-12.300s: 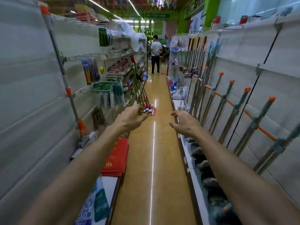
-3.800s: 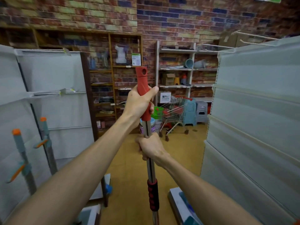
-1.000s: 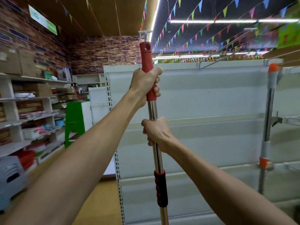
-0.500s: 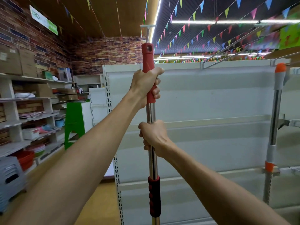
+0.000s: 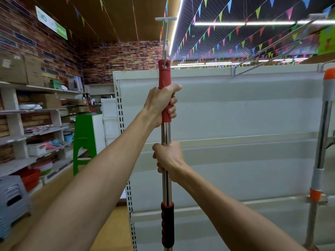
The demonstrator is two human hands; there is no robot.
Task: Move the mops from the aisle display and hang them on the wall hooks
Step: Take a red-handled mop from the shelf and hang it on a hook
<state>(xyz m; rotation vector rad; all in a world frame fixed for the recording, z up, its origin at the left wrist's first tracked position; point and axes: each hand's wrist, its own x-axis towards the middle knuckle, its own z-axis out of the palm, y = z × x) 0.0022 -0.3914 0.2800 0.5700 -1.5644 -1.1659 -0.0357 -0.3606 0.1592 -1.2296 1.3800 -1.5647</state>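
Because the mop (image 5: 165,134) must be steered by its very top, the head view shows it held upright in two stacked fists. The left grip (image 5: 160,104) is wrapped tight round the red end cap (image 5: 164,77). The right grip (image 5: 169,160) is clenched on the bare steel shaft lower down, likely to steady and lift. The cap's hanging hole sits just above the left grip and meets the tip of the white hook (image 5: 165,38) jutting out above the shelving panel (image 5: 235,115). Whether the tip is fully through, I cannot tell. Below the right grip the shaft passes through a black-and-red sleeve (image 5: 167,225) and out of view. Another mop (image 5: 324,124) stands upright at the far right.
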